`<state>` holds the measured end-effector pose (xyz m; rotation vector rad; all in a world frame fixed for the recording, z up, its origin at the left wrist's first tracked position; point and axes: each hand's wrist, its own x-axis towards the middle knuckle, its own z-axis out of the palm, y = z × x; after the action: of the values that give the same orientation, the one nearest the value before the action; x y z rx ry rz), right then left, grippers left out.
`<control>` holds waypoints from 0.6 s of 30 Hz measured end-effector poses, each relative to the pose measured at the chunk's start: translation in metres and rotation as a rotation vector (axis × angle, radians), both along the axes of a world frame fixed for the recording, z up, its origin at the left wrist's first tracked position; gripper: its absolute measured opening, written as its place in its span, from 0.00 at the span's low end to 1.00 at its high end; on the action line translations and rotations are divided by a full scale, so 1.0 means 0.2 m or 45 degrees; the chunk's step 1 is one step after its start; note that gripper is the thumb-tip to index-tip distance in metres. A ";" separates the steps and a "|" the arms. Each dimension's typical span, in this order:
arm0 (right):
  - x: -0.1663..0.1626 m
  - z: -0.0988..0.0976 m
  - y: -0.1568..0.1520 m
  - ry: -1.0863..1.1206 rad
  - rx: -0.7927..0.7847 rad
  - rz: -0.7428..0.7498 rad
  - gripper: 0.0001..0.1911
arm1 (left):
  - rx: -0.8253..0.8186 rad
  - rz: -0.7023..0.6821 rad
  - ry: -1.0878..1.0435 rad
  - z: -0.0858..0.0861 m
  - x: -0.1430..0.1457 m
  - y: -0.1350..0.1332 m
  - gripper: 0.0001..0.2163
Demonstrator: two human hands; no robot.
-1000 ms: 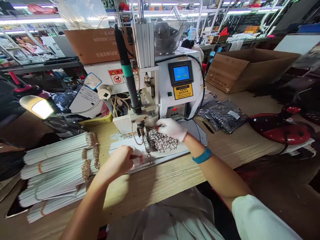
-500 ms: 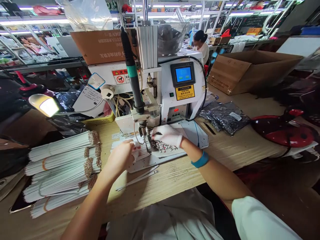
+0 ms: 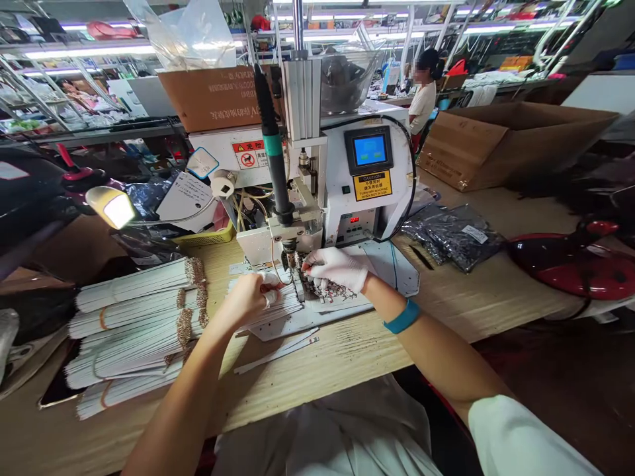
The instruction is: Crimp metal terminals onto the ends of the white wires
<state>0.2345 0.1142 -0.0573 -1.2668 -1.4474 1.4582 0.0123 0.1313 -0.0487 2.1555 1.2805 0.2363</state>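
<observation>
Lying at the centre of the frame, white strips point(image 3: 282, 309) fan out beneath the tip point(image 3: 289, 251) of a bench machine point(image 3: 333, 158), beside a pile of small pieces point(image 3: 336, 291). The left hand point(image 3: 251, 295) curls over the strips, fingers drawn in; the gloved right hand point(image 3: 340, 268) brings its fingertips together by the tip. I cannot tell whether either pinches anything. The step in hand seems to be lining up parts there; the next move probably calls for fine, steady placement clear of the tip. Loose strips point(image 3: 278, 353) lie lower centre on the wooden table point(image 3: 367, 357), bundled strips point(image 3: 133, 330) at left. Upper right are a cardboard box point(image 3: 449, 152) and a seated person point(image 3: 423, 102).
</observation>
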 end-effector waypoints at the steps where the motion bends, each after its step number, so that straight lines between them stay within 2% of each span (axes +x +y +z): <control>1: 0.00 0.01 0.00 0.024 -0.024 -0.001 0.07 | -0.017 0.004 -0.026 -0.01 0.00 0.00 0.08; 9: -0.02 0.01 -0.02 0.257 -0.147 0.028 0.08 | -0.075 -0.054 -0.168 0.01 0.00 0.01 0.09; 13: -0.04 0.00 -0.03 0.237 -0.198 0.046 0.08 | -0.098 -0.096 -0.206 0.02 -0.01 0.00 0.12; 18: -0.06 -0.01 -0.03 0.228 -0.227 0.040 0.08 | -0.239 -0.055 -0.297 0.02 -0.01 0.00 0.14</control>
<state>0.2226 0.1088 -0.0591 -1.1889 -1.2471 1.7069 0.0096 0.1313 -0.0457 1.9316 1.0788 0.3258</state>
